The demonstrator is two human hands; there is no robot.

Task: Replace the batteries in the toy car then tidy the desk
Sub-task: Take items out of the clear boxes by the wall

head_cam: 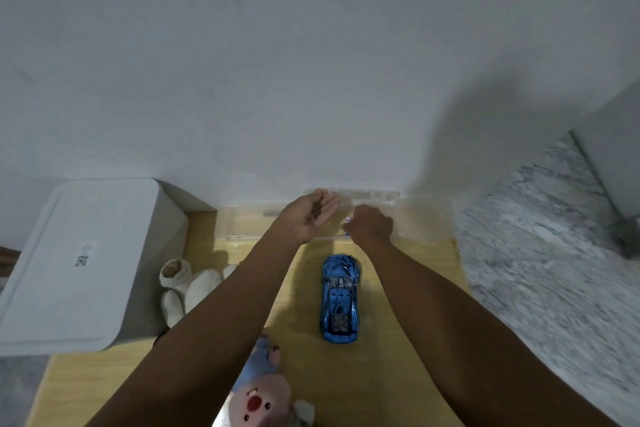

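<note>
A shiny blue toy car [340,298] stands upright on the wooden desk [398,340], between my two forearms. Beyond it, against the wall, lies a clear plastic box [242,222]. My left hand [310,217] hovers over the box with the palm turned up and the fingers apart, holding nothing. My right hand [371,224] is curled, knuckles up, over the box beside a small white packet with red and blue print [348,220]. The fingertips are hidden, so I cannot see whether they grip the packet.
A large white lidded bin [83,260] stands at the left edge of the desk. A white plush toy [187,288] lies beside it. A pink and blue plush toy [263,388] sits near the front edge. Marble-patterned floor [540,246] lies to the right.
</note>
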